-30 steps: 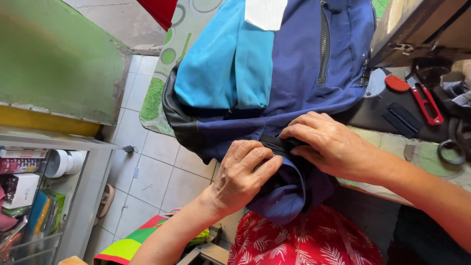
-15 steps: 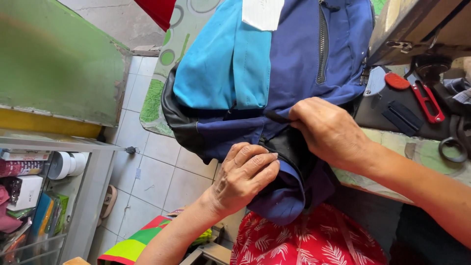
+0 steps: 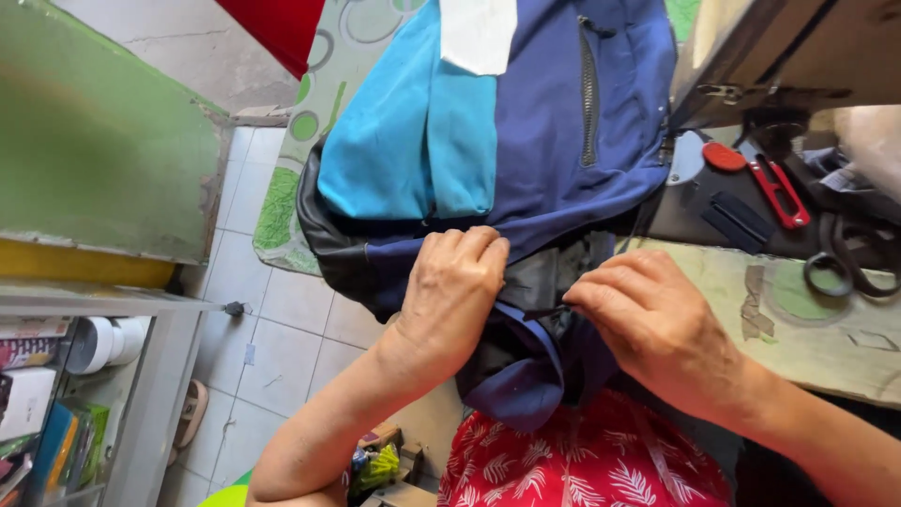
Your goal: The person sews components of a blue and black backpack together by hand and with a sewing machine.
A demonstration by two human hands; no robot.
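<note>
While left hand (image 3: 450, 296) grips the blue jacket (image 3: 544, 141) hem, fingers curled shut, right hand (image 3: 652, 324) pinches dark lining; seam inspection likely underway, needing steady tension next.

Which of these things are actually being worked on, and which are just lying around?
In hand: blue jacket, gripped at its hem by the left hand and right hand.

Lying about: red thread snips, black scissors, worktable, white roll on the shelf, green patterned mat.
</note>
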